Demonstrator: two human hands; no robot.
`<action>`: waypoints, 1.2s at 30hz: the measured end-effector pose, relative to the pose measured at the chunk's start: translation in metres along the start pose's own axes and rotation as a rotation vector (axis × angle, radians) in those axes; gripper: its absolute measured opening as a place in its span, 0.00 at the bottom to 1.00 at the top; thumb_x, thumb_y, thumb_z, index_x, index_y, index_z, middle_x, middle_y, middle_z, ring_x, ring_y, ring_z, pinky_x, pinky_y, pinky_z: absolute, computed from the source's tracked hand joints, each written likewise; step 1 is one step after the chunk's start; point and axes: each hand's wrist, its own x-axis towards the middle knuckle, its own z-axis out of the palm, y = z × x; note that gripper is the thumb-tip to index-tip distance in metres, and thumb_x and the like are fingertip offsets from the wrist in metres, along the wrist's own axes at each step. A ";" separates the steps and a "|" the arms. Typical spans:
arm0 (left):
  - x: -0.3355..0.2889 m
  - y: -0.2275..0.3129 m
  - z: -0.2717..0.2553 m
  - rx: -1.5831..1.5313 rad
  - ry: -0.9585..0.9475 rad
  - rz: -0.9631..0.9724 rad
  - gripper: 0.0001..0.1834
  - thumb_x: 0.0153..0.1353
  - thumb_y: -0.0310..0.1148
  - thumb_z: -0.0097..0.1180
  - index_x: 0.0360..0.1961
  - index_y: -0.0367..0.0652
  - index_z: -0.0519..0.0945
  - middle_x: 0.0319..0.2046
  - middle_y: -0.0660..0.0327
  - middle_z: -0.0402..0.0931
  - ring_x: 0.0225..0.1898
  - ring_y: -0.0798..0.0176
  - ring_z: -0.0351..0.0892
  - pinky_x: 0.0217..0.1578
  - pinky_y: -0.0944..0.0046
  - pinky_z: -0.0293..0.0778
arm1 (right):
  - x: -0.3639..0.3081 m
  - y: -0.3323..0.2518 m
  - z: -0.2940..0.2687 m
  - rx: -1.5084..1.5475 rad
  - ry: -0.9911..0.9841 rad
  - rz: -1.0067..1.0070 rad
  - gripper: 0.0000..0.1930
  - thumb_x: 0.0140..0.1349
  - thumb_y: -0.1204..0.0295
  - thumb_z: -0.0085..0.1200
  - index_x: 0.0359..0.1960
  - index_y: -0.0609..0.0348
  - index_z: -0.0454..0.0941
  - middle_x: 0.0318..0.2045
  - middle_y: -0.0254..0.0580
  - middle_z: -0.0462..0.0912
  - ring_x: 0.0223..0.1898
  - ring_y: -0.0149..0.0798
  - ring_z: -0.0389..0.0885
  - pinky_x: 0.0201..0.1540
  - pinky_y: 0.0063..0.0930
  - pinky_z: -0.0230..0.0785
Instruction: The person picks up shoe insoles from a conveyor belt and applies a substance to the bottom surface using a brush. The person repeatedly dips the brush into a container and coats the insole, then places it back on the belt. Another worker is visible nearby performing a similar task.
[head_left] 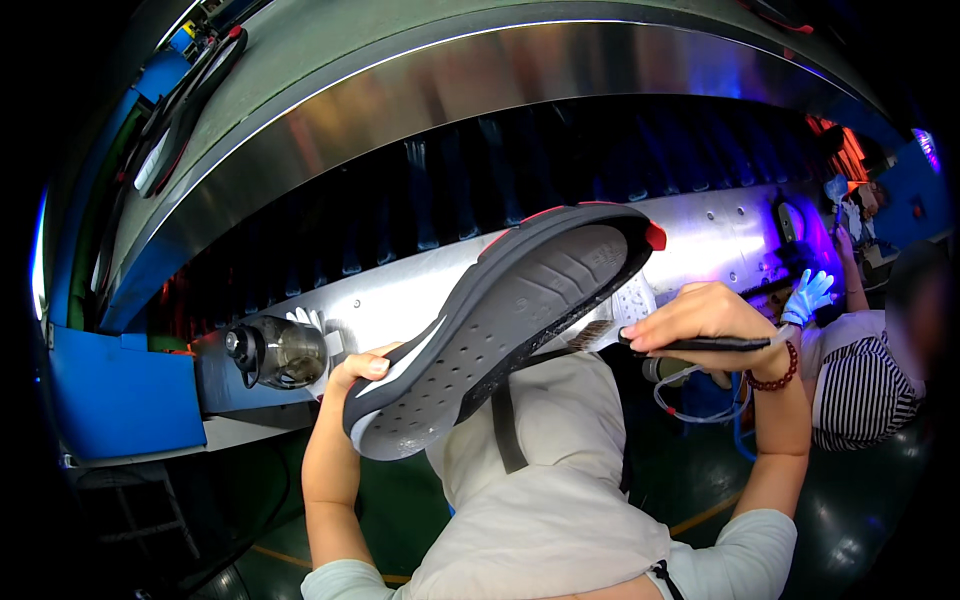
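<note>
A grey and black shoe sole (520,300) with red trim and a white stripe is held tilted in front of me, its inner side with small holes facing up. My left hand (355,378) grips it by the lower left end, thumb over the rim. In my right hand (705,322) is a brush (720,344) with a black handle, the fingers closed round it. Its bristles (593,335) are beside the sole's right edge; whether they touch it I cannot tell. A clear tube (690,415) hangs below the right hand. Wet-looking shine shows at the sole's lower end.
A dark transparent bottle (290,352) stands on the metal ledge (400,295) at left. Behind runs a steel-edged conveyor (480,75) with dark hanging strips below; more soles (185,120) lie on its left. At right sits another person with a gloved hand (808,296).
</note>
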 end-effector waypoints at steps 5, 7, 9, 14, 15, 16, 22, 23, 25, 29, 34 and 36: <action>0.020 -0.011 -0.006 -0.046 -0.022 -0.002 0.22 0.52 0.43 0.47 0.43 0.38 0.73 0.38 0.56 0.75 0.36 0.63 0.75 0.38 0.66 0.70 | 0.030 0.004 0.046 0.482 0.262 -0.030 0.12 0.43 0.79 0.59 0.33 0.65 0.77 0.33 0.49 0.79 0.35 0.39 0.79 0.38 0.25 0.72; 0.032 -0.020 -0.012 -0.081 -0.019 0.008 0.22 0.52 0.43 0.47 0.43 0.38 0.73 0.38 0.56 0.75 0.36 0.63 0.75 0.38 0.66 0.70 | 0.041 0.016 0.069 0.536 0.208 0.021 0.11 0.45 0.80 0.57 0.33 0.66 0.77 0.34 0.47 0.79 0.29 0.32 0.79 0.29 0.20 0.73; 0.038 -0.026 -0.017 -0.111 -0.012 0.018 0.22 0.52 0.43 0.47 0.43 0.38 0.73 0.38 0.56 0.75 0.36 0.63 0.75 0.38 0.66 0.70 | 0.034 0.045 0.064 0.907 0.278 0.462 0.09 0.48 0.80 0.55 0.33 0.66 0.76 0.33 0.45 0.79 0.22 0.24 0.75 0.22 0.14 0.70; 0.048 -0.035 -0.028 -0.159 -0.010 0.054 0.22 0.52 0.43 0.47 0.43 0.38 0.73 0.39 0.56 0.75 0.36 0.63 0.75 0.38 0.65 0.70 | 0.026 0.102 0.075 0.467 1.070 0.544 0.08 0.51 0.78 0.52 0.34 0.64 0.76 0.27 0.35 0.76 0.22 0.22 0.72 0.23 0.13 0.64; 0.050 -0.037 -0.028 -0.166 -0.011 0.065 0.22 0.52 0.43 0.47 0.43 0.38 0.73 0.39 0.56 0.75 0.36 0.63 0.75 0.38 0.65 0.70 | 0.033 0.091 0.090 0.661 1.114 0.558 0.08 0.52 0.78 0.52 0.34 0.64 0.75 0.30 0.38 0.76 0.26 0.26 0.73 0.28 0.16 0.66; 0.053 -0.036 -0.024 -0.163 -0.017 0.067 0.22 0.52 0.44 0.47 0.43 0.38 0.73 0.39 0.56 0.75 0.36 0.63 0.75 0.39 0.65 0.70 | 0.028 0.105 0.113 0.063 1.064 0.404 0.08 0.52 0.78 0.51 0.35 0.64 0.75 0.31 0.41 0.76 0.31 0.31 0.75 0.33 0.20 0.67; 0.061 -0.026 -0.008 -0.172 -0.039 0.123 0.22 0.53 0.44 0.47 0.44 0.38 0.73 0.39 0.56 0.74 0.36 0.63 0.75 0.39 0.65 0.70 | 0.023 0.033 0.117 0.768 0.451 0.444 0.10 0.51 0.77 0.52 0.37 0.63 0.76 0.32 0.41 0.78 0.28 0.26 0.74 0.31 0.15 0.67; 0.056 -0.027 -0.013 -0.184 -0.032 0.147 0.23 0.53 0.44 0.46 0.44 0.38 0.72 0.39 0.56 0.74 0.37 0.62 0.75 0.39 0.64 0.70 | 0.013 0.027 0.098 0.909 0.298 0.484 0.10 0.52 0.77 0.51 0.36 0.62 0.76 0.32 0.39 0.78 0.24 0.22 0.73 0.26 0.12 0.66; 0.055 -0.015 0.002 -0.189 -0.075 0.170 0.23 0.53 0.45 0.45 0.44 0.38 0.72 0.39 0.56 0.74 0.37 0.61 0.74 0.39 0.63 0.69 | -0.009 0.039 0.100 1.196 0.803 0.317 0.09 0.53 0.76 0.50 0.37 0.61 0.75 0.29 0.35 0.77 0.18 0.19 0.67 0.19 0.09 0.60; 0.048 0.018 0.044 -0.201 -0.224 0.243 0.25 0.54 0.48 0.43 0.44 0.38 0.71 0.40 0.55 0.73 0.38 0.59 0.74 0.40 0.61 0.69 | -0.026 0.067 0.078 1.345 1.825 0.296 0.10 0.56 0.73 0.49 0.40 0.57 0.71 0.22 0.28 0.73 0.13 0.20 0.60 0.15 0.13 0.54; 0.071 0.083 0.156 -0.211 -0.588 0.331 0.27 0.54 0.50 0.40 0.45 0.38 0.70 0.41 0.55 0.72 0.39 0.56 0.73 0.42 0.58 0.68 | -0.051 0.083 0.103 1.268 1.846 0.452 0.07 0.55 0.72 0.50 0.37 0.54 0.72 0.23 0.27 0.73 0.13 0.20 0.61 0.14 0.11 0.55; 0.084 0.110 0.209 -0.246 -0.718 0.411 0.27 0.55 0.51 0.39 0.45 0.38 0.70 0.42 0.54 0.72 0.40 0.55 0.73 0.42 0.56 0.68 | -0.044 0.076 0.109 1.325 1.790 0.523 0.07 0.55 0.73 0.50 0.36 0.55 0.72 0.22 0.26 0.71 0.12 0.21 0.61 0.13 0.11 0.55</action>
